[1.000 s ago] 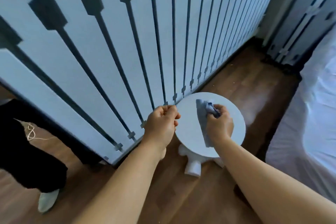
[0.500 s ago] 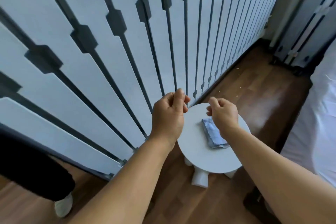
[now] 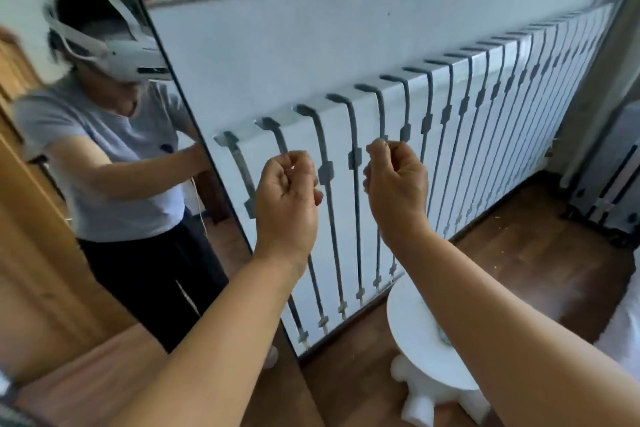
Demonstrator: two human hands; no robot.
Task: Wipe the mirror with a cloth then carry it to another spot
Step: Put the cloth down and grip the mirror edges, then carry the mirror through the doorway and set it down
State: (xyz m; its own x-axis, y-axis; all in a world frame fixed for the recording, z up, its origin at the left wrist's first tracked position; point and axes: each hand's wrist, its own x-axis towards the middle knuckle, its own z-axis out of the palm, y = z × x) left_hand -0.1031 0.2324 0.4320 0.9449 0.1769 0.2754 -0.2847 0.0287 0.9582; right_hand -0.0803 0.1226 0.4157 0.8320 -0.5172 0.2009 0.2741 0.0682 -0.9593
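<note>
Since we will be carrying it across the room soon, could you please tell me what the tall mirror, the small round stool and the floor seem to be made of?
The tall frameless mirror looks like plain glass with a thin dark edge, giving a sharp reflection of the person. The small white round stool looks like matte moulded plastic, judging by its smooth top and rounded legs, though painted wood is possible. The brown floor shows plank seams and grain with a soft sheen: wood or laminate.

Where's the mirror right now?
In the head view the mirror fills the left side, leaning against the wall with the radiator just right of its edge, and the left hand raised near that edge.
</note>
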